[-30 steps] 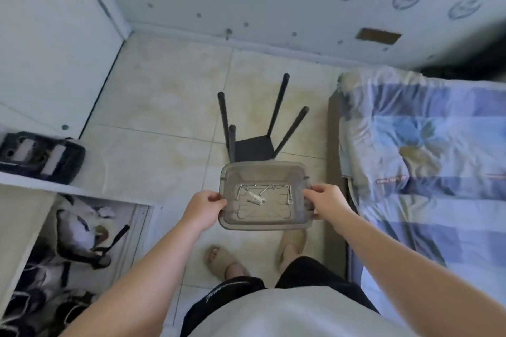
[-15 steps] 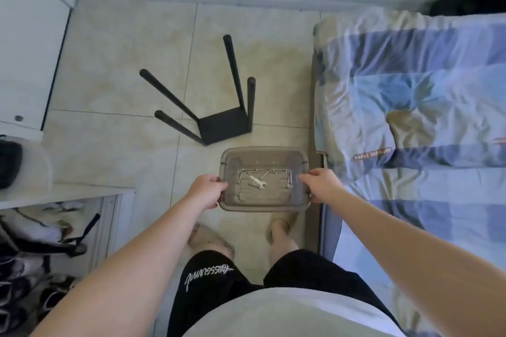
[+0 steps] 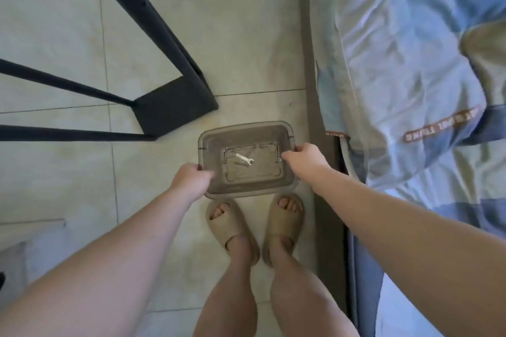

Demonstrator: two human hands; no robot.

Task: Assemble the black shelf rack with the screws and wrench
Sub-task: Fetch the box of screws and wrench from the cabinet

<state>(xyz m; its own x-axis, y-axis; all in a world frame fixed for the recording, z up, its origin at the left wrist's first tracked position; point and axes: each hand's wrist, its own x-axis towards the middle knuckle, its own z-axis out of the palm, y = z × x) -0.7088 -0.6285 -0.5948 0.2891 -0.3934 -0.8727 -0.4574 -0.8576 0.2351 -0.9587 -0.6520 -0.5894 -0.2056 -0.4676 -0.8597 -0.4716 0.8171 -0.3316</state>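
both hands on the bin (image 3: 214, 142), a clear brownish plastic tub, held low over the tile floor (image 3: 246, 35) just ahead of the slippers (image 3: 228, 224). left hand (image 3: 191, 180) grips the near-left rim, fingers curled over the edge. right hand (image 3: 306, 159) grips the right rim, thumb on top. cannot tell whether the base touches the tile or hangs just above it.

step in hand, by my reading: set the bin down beside the rack so the hardware sits within reach. to do it well:
- hold the bin level, since the loose parts will slide to whichever side dips
- lower both sides together and let go only once the base sits flat
- place it just short of the rack panel, not under a leg, and off the bed (image 3: 410, 63) frame at right

contents: one small silver wrench (image 3: 244, 159) lies flat near the middle of the bin floor. the screws (image 3: 242, 163) are dark and thin, scattered round it and along the far edge (too small to count).

the rack (image 3: 175, 109) is matte black and stands on the floor, just beyond the bin and to its left, near but not touching. a flat square panel sits on the tile. slim tapered legs (image 3: 142, 8) rise from its corners and splay out of frame up and to the left. whether their joints are tight, i cannot tell.
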